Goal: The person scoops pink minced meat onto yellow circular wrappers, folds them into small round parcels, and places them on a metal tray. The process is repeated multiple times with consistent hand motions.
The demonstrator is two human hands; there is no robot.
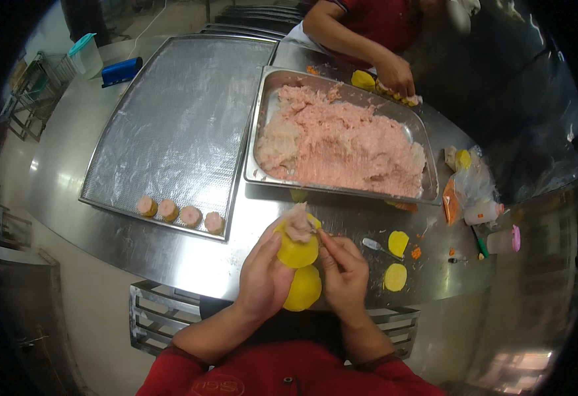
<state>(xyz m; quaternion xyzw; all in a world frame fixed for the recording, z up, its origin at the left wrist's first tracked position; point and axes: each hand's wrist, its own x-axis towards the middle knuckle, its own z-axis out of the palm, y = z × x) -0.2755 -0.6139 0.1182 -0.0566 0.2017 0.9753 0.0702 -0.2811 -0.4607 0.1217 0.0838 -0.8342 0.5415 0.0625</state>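
Note:
My left hand (262, 280) is closed around a thin, round yellow dumpling wrapper (297, 253), held up in front of me. A lump of pale pink meat filling (299, 226) sits on the wrapper's far part. Below it hangs a second yellow round wrapper (302, 290), between my two hands. My right hand (343, 274) is closed, its fingertips at the right edge of the filling; they seem to pinch a thin tool, mostly hidden. Just beyond my hands stands a deep steel pan (342, 189) holding a large mound of pink minced meat (355, 145).
On the left lies a perforated metal tray (177, 112), with several filled dumplings (168, 210) along its near edge. Two yellow wrappers (395, 277) and a small spatula (372, 244) rest to the right. Across the table a co-worker's hand (396, 74) handles yellow wrappers. Plastic bags (474, 181) lie far right.

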